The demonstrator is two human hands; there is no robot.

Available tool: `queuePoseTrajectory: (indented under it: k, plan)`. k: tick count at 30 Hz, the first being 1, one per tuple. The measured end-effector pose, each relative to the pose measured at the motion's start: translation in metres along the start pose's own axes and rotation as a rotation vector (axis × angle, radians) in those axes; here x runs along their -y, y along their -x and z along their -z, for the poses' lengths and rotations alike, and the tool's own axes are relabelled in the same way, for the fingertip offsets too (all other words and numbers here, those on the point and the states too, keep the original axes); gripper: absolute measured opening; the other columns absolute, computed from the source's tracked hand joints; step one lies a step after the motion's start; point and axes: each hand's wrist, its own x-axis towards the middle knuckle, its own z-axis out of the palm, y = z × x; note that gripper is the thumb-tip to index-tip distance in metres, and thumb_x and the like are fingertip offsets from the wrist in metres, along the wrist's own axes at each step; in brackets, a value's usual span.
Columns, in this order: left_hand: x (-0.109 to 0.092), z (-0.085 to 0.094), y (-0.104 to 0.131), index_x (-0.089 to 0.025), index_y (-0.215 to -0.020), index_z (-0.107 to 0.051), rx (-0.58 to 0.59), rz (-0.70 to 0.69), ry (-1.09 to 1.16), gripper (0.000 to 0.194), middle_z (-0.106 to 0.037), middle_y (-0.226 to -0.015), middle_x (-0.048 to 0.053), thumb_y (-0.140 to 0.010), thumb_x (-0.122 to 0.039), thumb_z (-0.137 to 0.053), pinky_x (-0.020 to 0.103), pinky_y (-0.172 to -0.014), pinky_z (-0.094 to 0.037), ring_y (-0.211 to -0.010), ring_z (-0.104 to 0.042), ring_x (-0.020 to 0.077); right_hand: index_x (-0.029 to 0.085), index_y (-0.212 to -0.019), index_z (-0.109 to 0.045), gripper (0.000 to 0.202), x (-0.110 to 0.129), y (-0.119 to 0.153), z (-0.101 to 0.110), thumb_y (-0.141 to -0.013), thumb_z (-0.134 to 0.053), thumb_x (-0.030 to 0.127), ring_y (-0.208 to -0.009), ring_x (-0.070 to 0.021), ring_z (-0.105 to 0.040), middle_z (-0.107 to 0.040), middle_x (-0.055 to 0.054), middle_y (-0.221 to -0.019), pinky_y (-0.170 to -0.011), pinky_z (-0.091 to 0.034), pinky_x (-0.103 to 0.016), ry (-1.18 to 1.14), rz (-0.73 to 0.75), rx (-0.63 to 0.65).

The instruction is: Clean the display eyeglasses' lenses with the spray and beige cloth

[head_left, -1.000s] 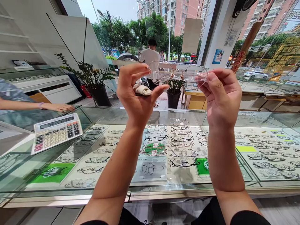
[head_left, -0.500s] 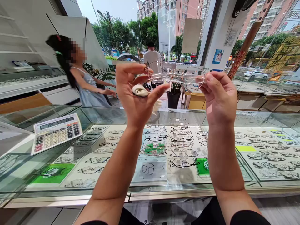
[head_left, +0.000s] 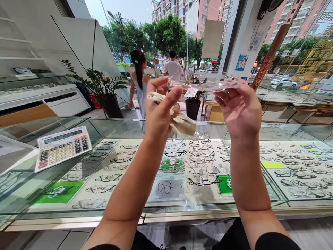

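Note:
A pair of clear-framed eyeglasses (head_left: 205,84) is held up between my two hands above the glass counter, partly blurred. My left hand (head_left: 162,107) pinches its left end and also keeps a bunched cream cloth (head_left: 183,124) against the palm, its loose end hanging out to the right. My right hand (head_left: 241,104) has its fingers closed on the right end of the glasses. A small white tag (head_left: 191,92) shows near the middle of the frame. Below lie rows of eyeglasses (head_left: 205,180) inside the display case.
The glass display counter (head_left: 166,212) spans the foreground. On its left end rests a calculator (head_left: 63,147). Beyond the counter stand potted plants (head_left: 110,104), a person in a light dress (head_left: 139,80) and another person in a white shirt (head_left: 173,68) near the glass front.
The glasses have tipped so they look flatter, and my left hand has shifted right with more cloth showing. The person in the dress has moved right, toward the glass front.

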Motion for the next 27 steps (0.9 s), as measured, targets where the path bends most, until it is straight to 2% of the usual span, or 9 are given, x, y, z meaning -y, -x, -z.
queuePoseTrajectory:
  k: [2,4,6,10,14,16,19,24,27]
  plan:
    - [0.006,-0.001,-0.001,-0.024,-0.107,-0.067,-0.001,0.208,0.072,0.034,-0.074,-0.110,0.006,-0.089,-0.040,-0.091,0.017,-0.045,-0.030,-0.099,-0.077,0.0193,0.032,-0.107,-0.075,0.034,-0.001,0.000,-0.002,-0.094,-0.075,0.063,-0.118,-0.0264,-0.078,-0.082,-0.001,-0.113,-0.110,-0.063,-0.049,0.112,0.057,0.056]
    - [0.012,-0.002,-0.003,-0.023,-0.106,-0.070,0.006,0.428,0.144,0.027,-0.076,-0.115,0.010,-0.095,-0.042,-0.085,0.016,-0.044,-0.032,-0.108,-0.078,0.0224,0.033,-0.110,-0.078,0.030,-0.003,0.001,-0.004,-0.093,-0.080,0.058,-0.126,-0.0264,-0.075,-0.080,-0.001,-0.122,-0.115,-0.061,-0.050,0.209,0.141,0.111]
    - [0.016,-0.004,-0.002,-0.022,-0.108,-0.072,0.027,0.608,0.224,0.026,-0.077,-0.114,0.012,-0.096,-0.043,-0.084,0.014,-0.043,-0.033,-0.108,-0.079,0.0219,0.034,-0.109,-0.080,0.023,-0.005,0.003,-0.006,-0.094,-0.081,0.052,-0.131,-0.0266,-0.073,-0.079,0.000,-0.125,-0.119,-0.058,-0.051,0.288,0.224,0.156]
    - [0.018,-0.012,0.002,-0.020,-0.117,-0.075,0.051,0.819,0.342,0.035,-0.078,-0.104,0.012,-0.095,-0.044,-0.087,0.013,-0.039,-0.033,-0.089,-0.079,0.0177,0.035,-0.108,-0.081,0.017,-0.009,0.005,-0.006,-0.099,-0.078,0.049,-0.130,-0.0275,-0.072,-0.078,-0.001,-0.122,-0.121,-0.055,-0.055,0.406,0.311,0.166]
    - [0.017,-0.014,0.005,-0.019,-0.126,-0.074,0.077,0.984,0.405,0.039,-0.077,-0.098,0.011,-0.103,-0.051,-0.076,0.011,-0.038,-0.033,-0.075,-0.075,0.0129,0.035,-0.108,-0.080,0.016,-0.010,0.005,-0.004,-0.100,-0.078,0.049,-0.127,-0.0282,-0.073,-0.079,-0.001,-0.119,-0.121,-0.056,-0.059,0.420,0.355,0.161]
    - [0.017,-0.013,0.005,-0.019,-0.133,-0.072,0.115,1.028,0.359,0.048,-0.078,-0.101,0.012,-0.103,-0.056,-0.073,0.013,-0.040,-0.037,-0.074,-0.075,0.0139,0.034,-0.107,-0.080,0.016,-0.009,0.005,-0.003,-0.100,-0.077,0.049,-0.124,-0.0280,-0.074,-0.080,-0.001,-0.118,-0.119,-0.058,-0.058,0.422,0.375,0.164]
    - [0.018,-0.012,0.004,-0.019,-0.136,-0.071,0.181,1.011,0.246,0.057,-0.079,-0.104,0.012,-0.101,-0.063,-0.074,0.015,-0.042,-0.040,-0.069,-0.072,0.0135,0.034,-0.108,-0.080,0.015,-0.006,0.006,-0.004,-0.103,-0.075,0.046,-0.122,-0.0268,-0.076,-0.080,-0.001,-0.118,-0.116,-0.060,-0.056,0.424,0.403,0.170]
    - [0.015,-0.016,0.009,-0.018,-0.122,-0.072,0.294,0.900,0.058,0.069,-0.077,-0.098,0.009,-0.090,-0.079,-0.077,0.015,-0.039,-0.032,-0.053,-0.058,0.0064,0.033,-0.104,-0.080,0.012,0.003,0.012,-0.008,-0.104,-0.075,0.043,-0.117,-0.0259,-0.078,-0.081,-0.001,-0.114,-0.113,-0.062,-0.054,0.437,0.402,0.102]
    - [0.011,-0.019,0.014,-0.019,-0.112,-0.071,0.341,0.791,-0.053,0.068,-0.076,-0.097,0.007,-0.082,-0.079,-0.085,0.017,-0.040,-0.026,-0.051,-0.052,0.0046,0.031,-0.100,-0.082,0.006,0.016,0.016,-0.011,-0.099,-0.082,0.037,-0.109,-0.0251,-0.079,-0.083,-0.001,-0.109,-0.108,-0.064,-0.051,0.410,0.430,0.038]
